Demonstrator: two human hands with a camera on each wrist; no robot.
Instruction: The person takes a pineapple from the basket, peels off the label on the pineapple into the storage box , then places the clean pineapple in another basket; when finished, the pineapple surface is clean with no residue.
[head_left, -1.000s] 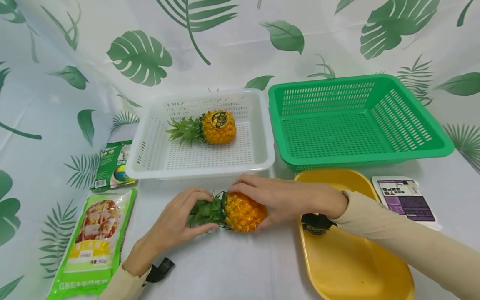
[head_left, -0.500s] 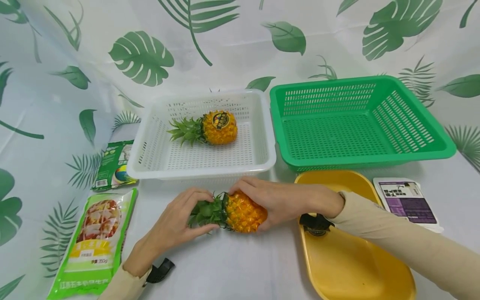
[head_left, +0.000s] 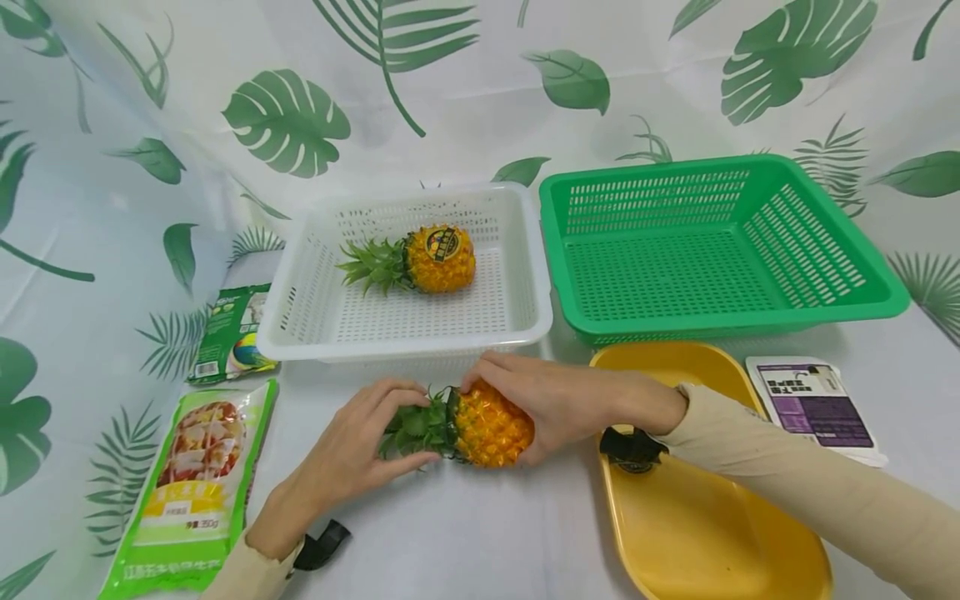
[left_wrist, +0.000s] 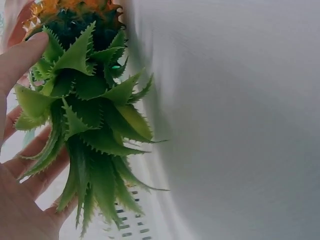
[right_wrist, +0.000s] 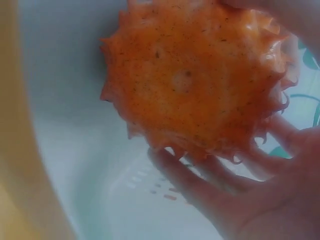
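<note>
A small orange pineapple point(head_left: 493, 427) lies on its side on the white cloth, its green crown point(left_wrist: 90, 110) pointing left. My left hand point(head_left: 356, 442) holds it at the crown, with the thumb at the base of the leaves and the fingers along the far side. Around the fruit's rounded bottom end point(right_wrist: 185, 80) curves my right hand point(head_left: 566, 404), gripping it from the right. A second pineapple point(head_left: 442, 258) with a dark round sticker lies in the white basket point(head_left: 405, 346) behind my hands.
A green basket point(head_left: 735, 321) stands at the back right. The yellow tray point(head_left: 705, 533) is under my right forearm, with a purple-and-white pack point(head_left: 817, 404) beside it. At left lie a green-edged food bag point(head_left: 191, 492) and a dark green packet point(head_left: 232, 333).
My right hand has shifted slightly on the pineapple's bottom end. The left hand and the pineapple stay in place, while the head view has moved a little.
</note>
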